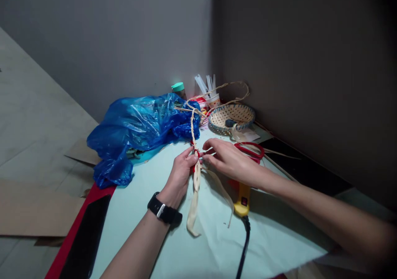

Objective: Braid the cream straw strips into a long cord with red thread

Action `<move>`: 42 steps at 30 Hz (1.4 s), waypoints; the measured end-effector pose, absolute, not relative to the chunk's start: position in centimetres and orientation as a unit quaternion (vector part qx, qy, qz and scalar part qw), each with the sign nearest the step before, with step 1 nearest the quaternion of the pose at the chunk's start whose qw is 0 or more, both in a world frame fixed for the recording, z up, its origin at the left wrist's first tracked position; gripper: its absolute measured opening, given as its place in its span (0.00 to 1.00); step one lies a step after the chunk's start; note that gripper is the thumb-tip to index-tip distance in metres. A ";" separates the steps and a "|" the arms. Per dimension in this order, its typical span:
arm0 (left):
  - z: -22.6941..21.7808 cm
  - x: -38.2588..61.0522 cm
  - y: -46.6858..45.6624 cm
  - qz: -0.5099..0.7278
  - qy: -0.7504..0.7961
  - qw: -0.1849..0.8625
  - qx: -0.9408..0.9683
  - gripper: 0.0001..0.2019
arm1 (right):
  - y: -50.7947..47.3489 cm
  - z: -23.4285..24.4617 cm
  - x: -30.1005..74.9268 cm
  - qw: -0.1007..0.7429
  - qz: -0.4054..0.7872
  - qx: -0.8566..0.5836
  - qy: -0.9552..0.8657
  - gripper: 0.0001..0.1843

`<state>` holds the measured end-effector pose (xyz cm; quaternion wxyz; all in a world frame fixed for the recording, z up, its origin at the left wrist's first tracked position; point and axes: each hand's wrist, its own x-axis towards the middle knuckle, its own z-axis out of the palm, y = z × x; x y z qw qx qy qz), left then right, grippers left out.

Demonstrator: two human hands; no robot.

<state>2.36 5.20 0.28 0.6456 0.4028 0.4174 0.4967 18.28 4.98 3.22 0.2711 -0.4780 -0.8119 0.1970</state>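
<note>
A pale braid of flat plant fibre point(196, 180) runs through the middle of the table, its loose tail lying toward me. My left hand point(182, 165) is closed on it, pinching it between thumb and fingers where something red point(196, 151) shows at the braid. Just right of that spot is my right hand point(221, 155), with thumb and fingers apart and the fingertips close to the braid. Whether they touch it I cannot tell. A thin loose strip point(221, 184) trails beneath my right hand. Beyond the hands, the cord point(192, 126) continues toward a far loop point(246, 89).
A blue plastic bag point(136, 118) bulges at the left. Behind stand a green-capped jar point(178, 87), a cup of white sticks point(213, 101) and a woven basket point(232, 115). Red-handled scissors point(250, 150) and a yellow corded tool point(242, 202) lie at the right, near the dark wall.
</note>
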 end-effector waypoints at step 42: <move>1.1 -0.2 3.3 0.370 0.558 0.617 0.413 0.10 | 5.5 -0.6 16.6 0.242 0.472 -0.469 -0.706 0.15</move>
